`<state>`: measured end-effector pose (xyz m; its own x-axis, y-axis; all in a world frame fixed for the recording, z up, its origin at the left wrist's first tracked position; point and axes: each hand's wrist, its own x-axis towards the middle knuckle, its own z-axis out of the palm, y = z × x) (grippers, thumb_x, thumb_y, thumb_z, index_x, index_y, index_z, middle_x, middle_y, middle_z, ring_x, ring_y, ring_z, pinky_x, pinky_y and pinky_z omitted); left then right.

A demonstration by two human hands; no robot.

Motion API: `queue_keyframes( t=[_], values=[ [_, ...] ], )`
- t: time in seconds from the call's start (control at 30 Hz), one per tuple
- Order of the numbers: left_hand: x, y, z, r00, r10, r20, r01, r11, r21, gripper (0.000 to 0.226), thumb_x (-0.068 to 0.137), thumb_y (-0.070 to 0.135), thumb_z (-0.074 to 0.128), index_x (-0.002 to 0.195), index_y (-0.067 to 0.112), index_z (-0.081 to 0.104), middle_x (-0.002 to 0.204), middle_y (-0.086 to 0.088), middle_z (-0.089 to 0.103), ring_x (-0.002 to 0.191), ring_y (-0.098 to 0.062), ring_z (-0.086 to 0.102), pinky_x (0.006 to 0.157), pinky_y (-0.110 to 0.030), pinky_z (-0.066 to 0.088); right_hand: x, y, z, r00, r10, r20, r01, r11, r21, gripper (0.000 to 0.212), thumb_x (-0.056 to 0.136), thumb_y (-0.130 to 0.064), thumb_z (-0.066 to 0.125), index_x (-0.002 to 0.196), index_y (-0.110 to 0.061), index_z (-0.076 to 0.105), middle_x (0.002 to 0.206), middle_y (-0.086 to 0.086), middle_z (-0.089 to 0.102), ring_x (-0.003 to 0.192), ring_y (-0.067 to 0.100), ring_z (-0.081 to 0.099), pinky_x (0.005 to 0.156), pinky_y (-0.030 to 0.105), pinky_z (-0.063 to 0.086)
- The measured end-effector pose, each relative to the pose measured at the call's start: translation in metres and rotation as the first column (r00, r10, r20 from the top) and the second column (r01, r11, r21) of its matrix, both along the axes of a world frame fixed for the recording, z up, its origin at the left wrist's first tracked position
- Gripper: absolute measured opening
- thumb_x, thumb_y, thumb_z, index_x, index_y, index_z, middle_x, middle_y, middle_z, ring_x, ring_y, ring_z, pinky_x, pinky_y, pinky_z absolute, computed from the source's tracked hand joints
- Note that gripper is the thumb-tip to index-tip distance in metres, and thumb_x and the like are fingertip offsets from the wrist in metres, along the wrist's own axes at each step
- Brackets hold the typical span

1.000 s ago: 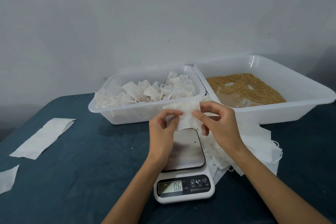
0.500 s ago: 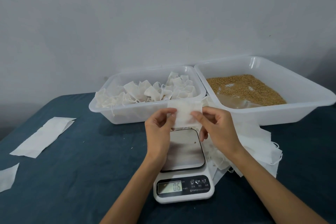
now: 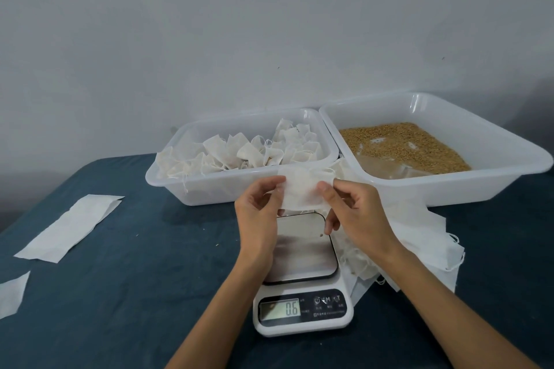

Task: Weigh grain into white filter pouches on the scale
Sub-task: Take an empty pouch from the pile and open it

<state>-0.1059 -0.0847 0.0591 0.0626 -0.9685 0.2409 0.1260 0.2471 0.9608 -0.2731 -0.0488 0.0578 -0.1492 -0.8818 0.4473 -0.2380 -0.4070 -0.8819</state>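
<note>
Dark blue tabletop (image 3: 120, 293) carries a scale (image 3: 302, 287) nearest, reading 0.6. Above its bare plate, left hand (image 3: 257, 213) and right hand (image 3: 356, 213) pinch one empty white pouch (image 3: 301, 190), lifted slightly higher than before, likely being opened. Beyond sit the pouch tray (image 3: 209, 192) and grain tray (image 3: 449, 189); open tabletop lies left.

A plain pale grey wall (image 3: 269, 24) fills everything from nine through twelve to three o'clock; below it, a table (image 3: 120, 293) draped in dark teal cloth, evenly lit.
</note>
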Motion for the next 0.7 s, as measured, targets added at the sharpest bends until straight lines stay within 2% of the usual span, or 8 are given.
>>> queue_keyframes(
  t=[0.13,0.23,0.3,0.37,0.47,0.53,0.63,0.7],
  values=[
    [0.002,0.000,0.003,1.000,0.005,-0.019,-0.004,1.000,0.026,0.020,0.101,0.000,0.063,0.103,0.014,0.076,0.089,0.007,0.076,0.081,-0.007,0.065,0.072,-0.027,0.053,0.000,0.003,0.005,1.000,-0.013,-0.006,0.013,1.000,0.010,0.046,0.101,-0.038,0.059,0.060,-0.023,0.043,0.053,0.000,0.033,0.045,0.030,0.067,0.039,0.022,0.035],
    [0.004,0.004,0.007,0.995,0.078,0.056,-0.075,0.995,-0.068,0.026,0.100,0.000,0.063,0.102,0.023,0.075,0.085,0.003,0.070,0.077,-0.005,0.062,0.074,-0.024,0.050,-0.004,0.004,0.009,0.999,-0.044,-0.030,0.044,0.999,0.018,0.049,0.101,-0.039,0.059,0.062,-0.013,0.045,0.050,0.009,0.036,0.042,0.028,0.066,0.037,0.034,0.034],
    [0.005,0.009,0.010,0.977,0.075,0.202,-0.025,0.970,-0.241,0.029,0.095,0.004,0.067,0.111,0.028,0.073,0.109,0.006,0.069,0.096,-0.003,0.065,0.082,-0.019,0.050,-0.007,0.004,0.013,0.996,-0.050,-0.072,0.052,0.998,0.024,0.050,0.101,-0.039,0.059,0.064,-0.007,0.048,0.051,0.016,0.038,0.041,0.027,0.065,0.039,0.040,0.035],
    [0.004,0.016,0.010,0.912,-0.013,0.410,0.154,0.937,-0.314,0.045,0.087,0.019,0.073,0.130,0.030,0.064,0.134,0.014,0.062,0.129,-0.004,0.056,0.103,-0.017,0.044,-0.011,0.004,0.020,0.988,-0.037,-0.152,0.041,0.999,0.023,0.050,0.100,-0.042,0.060,0.066,-0.005,0.054,0.051,0.017,0.042,0.040,0.025,0.064,0.040,0.033,0.037],
    [-0.004,0.022,0.003,0.780,-0.076,0.622,0.310,0.909,-0.279,0.067,0.084,0.025,0.076,0.146,0.024,0.052,0.142,0.016,0.055,0.135,-0.005,0.048,0.119,-0.038,0.037,-0.015,0.005,0.036,0.959,0.024,-0.281,-0.011,0.999,0.050,0.048,0.099,-0.048,0.059,0.071,-0.009,0.062,0.048,0.013,0.045,0.038,0.022,0.062,0.041,0.022,0.035],
    [-0.006,0.022,0.002,0.768,-0.050,0.638,0.287,0.918,-0.274,0.066,0.087,0.014,0.078,0.147,0.018,0.052,0.139,0.009,0.059,0.130,-0.012,0.052,0.116,-0.045,0.039,-0.015,0.007,0.051,0.929,0.113,-0.353,-0.076,0.990,0.116,0.045,0.096,-0.060,0.055,0.079,-0.022,0.071,0.046,0.011,0.050,0.037,0.020,0.062,0.041,0.020,0.037],
    [-0.004,0.021,0.006,0.801,-0.093,0.591,0.276,0.934,-0.227,0.061,0.087,0.008,0.077,0.143,0.020,0.054,0.129,0.009,0.065,0.120,-0.007,0.057,0.106,-0.030,0.046,-0.012,0.009,0.071,0.880,0.241,-0.409,-0.137,0.954,0.267,0.057,0.084,-0.084,0.043,0.085,-0.034,0.072,0.047,0.012,0.059,0.038,0.017,0.062,0.042,0.020,0.042],
    [-0.005,0.024,0.008,0.812,-0.136,0.568,0.302,0.930,-0.209,0.055,0.087,0.011,0.076,0.137,0.023,0.056,0.121,0.013,0.067,0.113,-0.005,0.061,0.096,-0.019,0.046,-0.008,0.009,0.083,0.851,0.289,-0.440,-0.139,0.930,0.341,0.076,0.079,-0.089,0.038,0.081,-0.019,0.068,0.054,0.017,0.063,0.040,0.019,0.065,0.044,0.023,0.043]
  ],
)
